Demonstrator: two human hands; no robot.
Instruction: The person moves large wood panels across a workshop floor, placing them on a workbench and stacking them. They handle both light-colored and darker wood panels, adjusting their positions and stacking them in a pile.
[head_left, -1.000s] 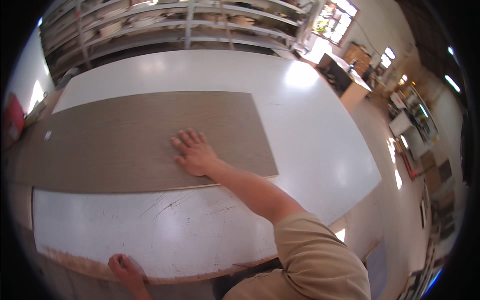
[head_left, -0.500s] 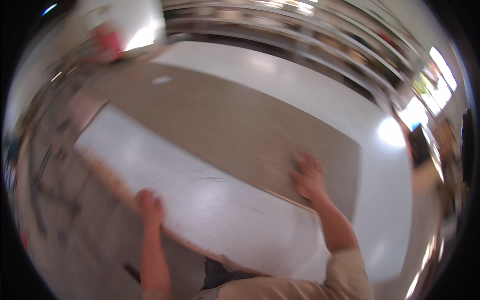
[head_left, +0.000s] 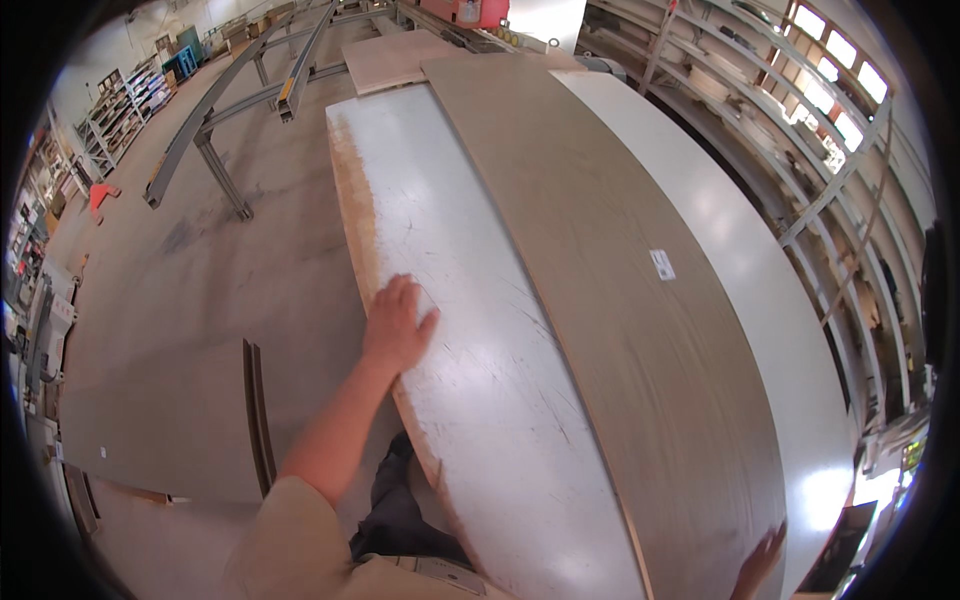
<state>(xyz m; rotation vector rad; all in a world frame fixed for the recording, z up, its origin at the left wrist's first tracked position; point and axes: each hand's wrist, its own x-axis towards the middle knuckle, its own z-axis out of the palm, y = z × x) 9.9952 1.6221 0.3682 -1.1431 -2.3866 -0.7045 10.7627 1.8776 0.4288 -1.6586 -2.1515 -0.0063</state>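
Observation:
A long brown wood-grain panel [head_left: 620,300] lies on a white worktable [head_left: 440,200] with a scratched surface and a worn, chipped left edge. It bears a small white label [head_left: 662,265]. My left hand [head_left: 400,322] rests on the table's left edge, fingers stretched out and thumb apart, beside the panel and not touching it. At the lower right, my right hand [head_left: 762,560] lies on the panel near its right edge, fingers extended and holding nothing. Part of that hand and its forearm are cut off by the picture's lower rim.
A pinkish-brown board [head_left: 395,58] sits at the table's far end, near a red machine part [head_left: 465,10]. Grey metal rails on legs [head_left: 225,175] stand far left. Brown panels [head_left: 170,420] are at the lower left. Metal shelving [head_left: 760,130] runs along the right.
My view has swung round, so the panel and table now run away from me. The right hand has shifted from the panel's middle toward its edge. The left still touches the table edge.

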